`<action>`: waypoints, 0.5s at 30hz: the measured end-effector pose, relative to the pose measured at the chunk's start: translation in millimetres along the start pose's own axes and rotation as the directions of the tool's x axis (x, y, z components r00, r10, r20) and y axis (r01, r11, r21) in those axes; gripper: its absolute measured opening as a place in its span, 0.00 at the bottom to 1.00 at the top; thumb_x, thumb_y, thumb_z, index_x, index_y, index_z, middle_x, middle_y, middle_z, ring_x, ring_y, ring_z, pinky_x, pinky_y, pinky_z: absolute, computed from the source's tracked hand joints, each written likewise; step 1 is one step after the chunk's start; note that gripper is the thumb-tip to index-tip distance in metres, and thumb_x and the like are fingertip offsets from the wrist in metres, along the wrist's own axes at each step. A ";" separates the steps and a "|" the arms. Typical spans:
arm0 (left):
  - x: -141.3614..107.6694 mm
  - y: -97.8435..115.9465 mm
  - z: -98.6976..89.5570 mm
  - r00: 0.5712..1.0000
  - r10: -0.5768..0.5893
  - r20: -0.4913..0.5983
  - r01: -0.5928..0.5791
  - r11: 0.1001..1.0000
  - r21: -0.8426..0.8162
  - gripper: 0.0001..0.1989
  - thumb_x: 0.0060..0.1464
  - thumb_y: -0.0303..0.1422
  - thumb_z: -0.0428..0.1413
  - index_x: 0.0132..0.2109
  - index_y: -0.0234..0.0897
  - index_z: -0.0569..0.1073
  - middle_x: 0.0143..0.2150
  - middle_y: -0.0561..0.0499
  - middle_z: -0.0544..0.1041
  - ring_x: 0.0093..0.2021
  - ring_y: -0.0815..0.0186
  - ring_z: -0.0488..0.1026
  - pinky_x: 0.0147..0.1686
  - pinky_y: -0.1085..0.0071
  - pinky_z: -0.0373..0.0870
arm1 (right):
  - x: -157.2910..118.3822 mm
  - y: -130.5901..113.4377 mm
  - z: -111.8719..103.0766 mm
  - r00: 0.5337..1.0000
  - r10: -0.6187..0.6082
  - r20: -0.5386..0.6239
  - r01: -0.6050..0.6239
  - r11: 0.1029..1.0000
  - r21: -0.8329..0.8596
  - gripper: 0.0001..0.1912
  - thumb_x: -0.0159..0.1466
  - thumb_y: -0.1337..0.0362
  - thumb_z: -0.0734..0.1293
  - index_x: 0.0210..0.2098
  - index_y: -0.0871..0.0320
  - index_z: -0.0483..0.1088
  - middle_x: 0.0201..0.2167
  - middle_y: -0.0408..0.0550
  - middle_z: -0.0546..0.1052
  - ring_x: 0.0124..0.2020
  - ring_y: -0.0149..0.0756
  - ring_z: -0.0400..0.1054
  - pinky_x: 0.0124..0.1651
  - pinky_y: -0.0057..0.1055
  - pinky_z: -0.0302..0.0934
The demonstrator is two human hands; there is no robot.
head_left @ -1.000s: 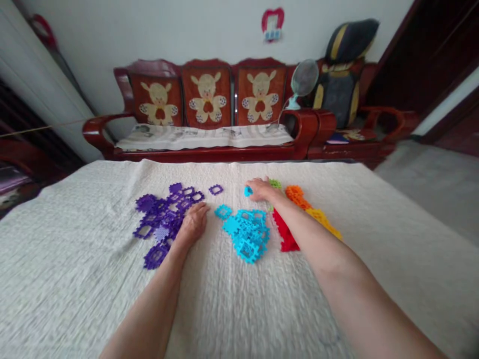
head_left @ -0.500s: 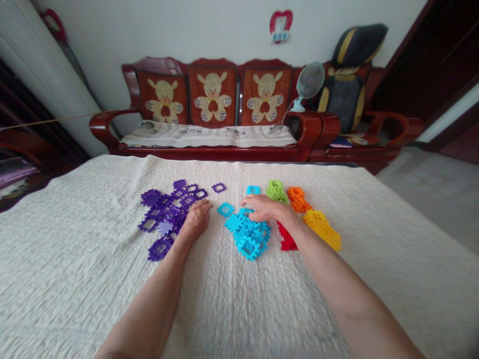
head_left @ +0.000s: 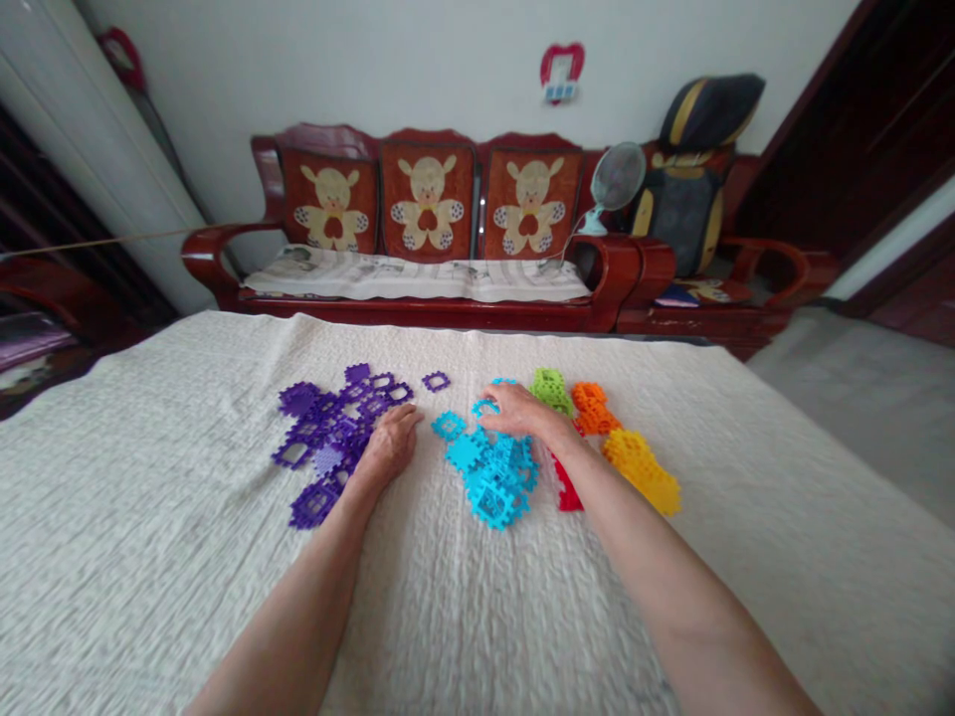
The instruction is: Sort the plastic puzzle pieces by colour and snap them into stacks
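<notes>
My right hand [head_left: 518, 410] is over the far end of a heap of light-blue interlocking tiles [head_left: 498, 487]. Its thumb and fingers close on a light-blue square frame tile [head_left: 484, 408], partly hidden by them. Behind the fingers, another blue tile [head_left: 503, 382] peeks out, and a loose blue frame tile [head_left: 449, 427] lies left of the heap. My left hand [head_left: 389, 438] rests palm down, fingers extended on the cloth, against the right side of the purple tile pile [head_left: 328, 413]. Nothing shows in it. A single purple frame tile [head_left: 437, 382] lies beyond its fingertips.
Green tiles [head_left: 550, 389], orange tiles [head_left: 593, 408], yellow tiles [head_left: 642, 470] and red tiles [head_left: 567, 485] lie in groups around my right forearm, which partly covers the red ones. A quilted cream cloth [head_left: 463, 617] covers the table. Behind stands a wooden sofa [head_left: 418, 314].
The view has tilted up slightly. My right hand has drawn a blue frame tile a little away from the heap, toward the far side. My left hand has stayed in place.
</notes>
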State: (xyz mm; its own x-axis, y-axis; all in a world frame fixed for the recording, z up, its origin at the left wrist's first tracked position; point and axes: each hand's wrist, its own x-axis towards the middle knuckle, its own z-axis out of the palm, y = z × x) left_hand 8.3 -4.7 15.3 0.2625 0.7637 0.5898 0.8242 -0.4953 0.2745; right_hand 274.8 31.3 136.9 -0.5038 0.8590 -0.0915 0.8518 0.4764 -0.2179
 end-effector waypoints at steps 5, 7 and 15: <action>0.8 2.4 -2.9 1.000 -0.001 -0.003 0.001 1.000 -0.012 0.17 0.61 0.25 0.46 0.49 0.35 0.78 0.51 0.41 0.78 0.53 0.58 0.74 0.57 0.57 0.72 | 16.1 -10.9 11.6 0.985 0.148 -0.091 -0.151 0.988 -0.031 0.24 0.65 0.53 0.65 0.54 0.63 0.71 0.54 0.62 0.74 0.55 0.44 0.69 0.54 0.31 0.61; 0.8 2.7 -3.5 1.000 0.000 0.006 0.000 1.000 -0.007 0.17 0.61 0.24 0.46 0.49 0.35 0.78 0.51 0.41 0.78 0.53 0.58 0.74 0.56 0.57 0.72 | 15.4 -12.1 12.3 0.988 0.117 -0.097 -0.123 0.991 -0.059 0.22 0.66 0.54 0.65 0.53 0.62 0.71 0.54 0.60 0.74 0.55 0.44 0.69 0.55 0.32 0.61; 0.4 1.8 -2.9 1.000 -0.018 0.016 0.018 1.000 -0.021 0.18 0.60 0.24 0.47 0.49 0.36 0.78 0.52 0.42 0.77 0.54 0.58 0.74 0.57 0.56 0.71 | 24.3 -10.4 8.1 0.995 -0.030 0.097 0.044 0.988 -0.148 0.23 0.62 0.68 0.65 0.56 0.50 0.71 0.60 0.49 0.73 0.62 0.45 0.65 0.62 0.43 0.57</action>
State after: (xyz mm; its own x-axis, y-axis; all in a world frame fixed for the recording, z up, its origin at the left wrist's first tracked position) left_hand 8.4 -6.5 18.2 0.2559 0.7789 0.5726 0.8180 -0.4901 0.3010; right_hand 252.6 45.6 129.1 -0.5405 0.8222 -0.1784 0.8407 0.5363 -0.0753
